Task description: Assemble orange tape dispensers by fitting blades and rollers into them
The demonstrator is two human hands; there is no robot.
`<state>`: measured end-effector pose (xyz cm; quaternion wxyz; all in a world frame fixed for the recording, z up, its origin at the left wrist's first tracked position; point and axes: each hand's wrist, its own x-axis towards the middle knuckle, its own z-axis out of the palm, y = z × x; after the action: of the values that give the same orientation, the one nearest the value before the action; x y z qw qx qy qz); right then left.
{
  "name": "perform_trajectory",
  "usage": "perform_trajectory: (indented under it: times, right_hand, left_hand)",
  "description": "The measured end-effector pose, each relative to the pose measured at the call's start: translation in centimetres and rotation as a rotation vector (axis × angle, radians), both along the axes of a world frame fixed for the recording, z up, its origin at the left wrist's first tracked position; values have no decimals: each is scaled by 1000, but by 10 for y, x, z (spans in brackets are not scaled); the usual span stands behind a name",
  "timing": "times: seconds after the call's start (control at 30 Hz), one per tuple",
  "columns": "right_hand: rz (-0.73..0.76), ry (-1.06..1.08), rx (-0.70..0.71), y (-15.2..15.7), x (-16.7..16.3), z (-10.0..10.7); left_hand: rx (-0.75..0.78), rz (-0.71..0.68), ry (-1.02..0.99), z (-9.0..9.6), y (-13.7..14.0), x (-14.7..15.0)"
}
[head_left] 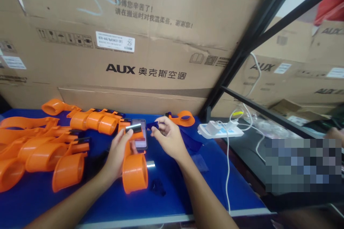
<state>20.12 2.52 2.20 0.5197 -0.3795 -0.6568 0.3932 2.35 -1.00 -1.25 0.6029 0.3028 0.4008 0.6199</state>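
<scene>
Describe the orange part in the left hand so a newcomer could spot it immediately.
Find the big AUX carton, then the blue tabletop in front of it. Near the middle, the left hand holds the orange part, its wide ring toward the camera. Unlike the other orange parts, it is gripped in a hand.

Orange holders (45, 156) block left; table front (154, 207) seems passable.
</scene>
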Motion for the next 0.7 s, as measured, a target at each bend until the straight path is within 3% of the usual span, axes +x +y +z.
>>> perform_trajectory:
  times: [0.23, 0.5, 0.7]
  right_hand:
    - [9, 101, -32, 2, 0, 1]
    - [51, 281, -126, 0, -8, -2]
    - [122, 279, -47, -3, -14, -3]
  left_hand:
    - [-10, -47, -4, 0, -3, 3]
    - [101, -71, 72, -4, -1, 1]
    - [101, -81, 98, -3, -1, -4]
